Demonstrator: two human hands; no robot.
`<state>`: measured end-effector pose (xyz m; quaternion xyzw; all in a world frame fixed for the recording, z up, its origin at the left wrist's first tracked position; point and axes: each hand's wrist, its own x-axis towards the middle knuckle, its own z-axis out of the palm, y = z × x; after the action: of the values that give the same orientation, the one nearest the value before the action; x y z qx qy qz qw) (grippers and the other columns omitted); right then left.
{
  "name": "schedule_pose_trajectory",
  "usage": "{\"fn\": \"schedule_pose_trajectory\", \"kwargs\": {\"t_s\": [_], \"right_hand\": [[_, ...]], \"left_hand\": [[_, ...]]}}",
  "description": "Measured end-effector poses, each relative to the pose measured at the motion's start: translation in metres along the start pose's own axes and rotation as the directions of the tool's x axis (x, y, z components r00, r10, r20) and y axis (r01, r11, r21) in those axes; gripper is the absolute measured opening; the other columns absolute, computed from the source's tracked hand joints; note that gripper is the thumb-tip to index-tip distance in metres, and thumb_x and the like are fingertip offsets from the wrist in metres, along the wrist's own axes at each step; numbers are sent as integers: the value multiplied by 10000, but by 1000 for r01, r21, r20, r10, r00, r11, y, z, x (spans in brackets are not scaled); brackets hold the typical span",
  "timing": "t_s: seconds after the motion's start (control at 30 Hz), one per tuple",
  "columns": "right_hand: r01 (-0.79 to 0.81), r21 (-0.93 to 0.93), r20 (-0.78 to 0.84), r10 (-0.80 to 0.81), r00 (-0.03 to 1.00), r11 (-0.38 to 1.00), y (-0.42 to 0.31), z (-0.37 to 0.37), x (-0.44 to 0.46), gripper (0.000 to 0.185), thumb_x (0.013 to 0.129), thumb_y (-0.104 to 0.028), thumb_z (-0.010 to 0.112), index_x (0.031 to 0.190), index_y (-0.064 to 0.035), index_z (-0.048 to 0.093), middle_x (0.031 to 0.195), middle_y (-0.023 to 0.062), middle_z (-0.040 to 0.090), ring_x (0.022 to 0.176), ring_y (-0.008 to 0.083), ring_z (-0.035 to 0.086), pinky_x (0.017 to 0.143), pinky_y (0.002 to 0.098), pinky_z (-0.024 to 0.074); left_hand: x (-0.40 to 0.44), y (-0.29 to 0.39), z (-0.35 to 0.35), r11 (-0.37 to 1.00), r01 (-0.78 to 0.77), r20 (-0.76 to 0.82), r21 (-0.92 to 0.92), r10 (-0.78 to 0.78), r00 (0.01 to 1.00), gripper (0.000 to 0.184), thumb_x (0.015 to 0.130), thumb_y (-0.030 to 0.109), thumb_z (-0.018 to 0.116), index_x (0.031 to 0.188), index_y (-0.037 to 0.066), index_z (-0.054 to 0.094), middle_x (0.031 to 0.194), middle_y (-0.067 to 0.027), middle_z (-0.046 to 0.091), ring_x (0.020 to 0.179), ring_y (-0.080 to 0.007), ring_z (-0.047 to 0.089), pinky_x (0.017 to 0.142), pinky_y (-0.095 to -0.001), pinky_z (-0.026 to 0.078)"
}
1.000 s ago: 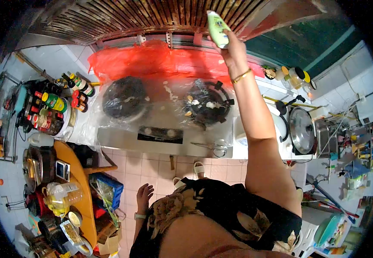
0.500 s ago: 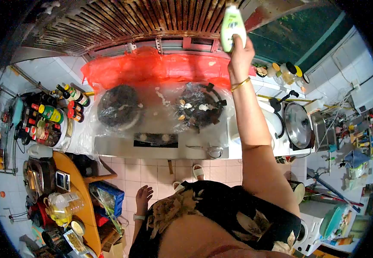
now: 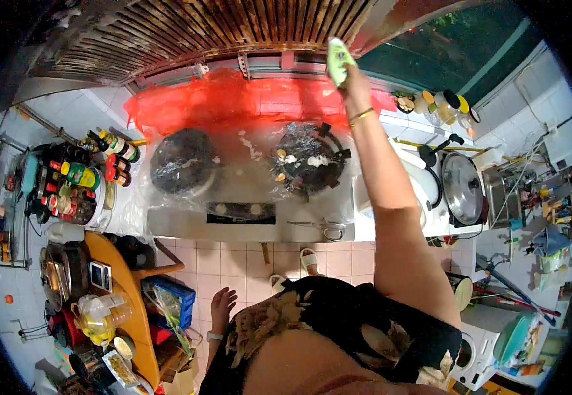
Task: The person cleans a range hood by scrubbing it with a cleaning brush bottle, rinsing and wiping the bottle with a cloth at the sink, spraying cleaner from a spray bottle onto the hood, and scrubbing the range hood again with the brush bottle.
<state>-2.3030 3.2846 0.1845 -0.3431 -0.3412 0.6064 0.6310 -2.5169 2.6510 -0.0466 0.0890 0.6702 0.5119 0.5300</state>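
Observation:
My right hand [image 3: 354,84] is wrapped around a light green squeeze bottle [image 3: 340,60] with a white tip. It is raised at arm's length close to the slatted, rust-brown range hood [image 3: 233,26]. Low beside my body hangs my left hand [image 3: 222,306], fingers apart, holding nothing. Below the hood, the stove [image 3: 233,197] is covered with clear plastic film, with white clumps and small bits lying over the right burner [image 3: 309,158]. A red plastic sheet [image 3: 193,102] covers the wall edge behind the burners.
Sauce bottles [image 3: 78,174] crowd the counter at left, above a wooden table [image 3: 128,296] with a plastic jug. A lidded pot [image 3: 462,187] sits right of the stove. Jars [image 3: 447,105] line the window sill. Scissors [image 3: 332,230] lie on the stove's front edge.
My right hand has moved down and left with the bottle, which is now tilted more to the left. My left hand has shifted only slightly.

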Motion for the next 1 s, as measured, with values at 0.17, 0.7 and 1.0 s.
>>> {"fn": "schedule_pose_trajectory", "kwargs": {"t_s": [0.17, 0.7, 1.0], "right_hand": [[226, -116, 123, -212, 969, 967, -121, 11, -54, 331, 924, -154, 572, 1156, 83, 557, 1039, 165, 660, 849, 252, 685, 626, 354, 600], [566, -778, 329, -590, 737, 273, 38, -42, -5, 433, 835, -237, 671, 1192, -4, 590, 932, 239, 676, 841, 365, 681, 729, 431, 533], [705, -708, 636, -464, 616, -34, 66, 41, 24, 338, 835, -193, 662, 1141, -64, 598, 1005, 184, 654, 897, 372, 639, 730, 448, 526]], "left_hand": [[8, -1, 0, 999, -30, 20, -11, 30, 999, 389, 997, 282, 511, 1290, 27, 498, 1194, -132, 628, 1046, -214, 624, 889, -354, 494], [-5, -7, 3, 999, 35, -94, -20, -37, 995, 405, 987, 288, 524, 1291, 22, 503, 1163, -123, 641, 1032, -211, 631, 882, -360, 501], [-9, -17, 30, 994, 12, -107, -110, -24, 994, 393, 983, 290, 540, 1274, 28, 511, 1168, -121, 642, 1038, -210, 632, 881, -353, 500]]}}
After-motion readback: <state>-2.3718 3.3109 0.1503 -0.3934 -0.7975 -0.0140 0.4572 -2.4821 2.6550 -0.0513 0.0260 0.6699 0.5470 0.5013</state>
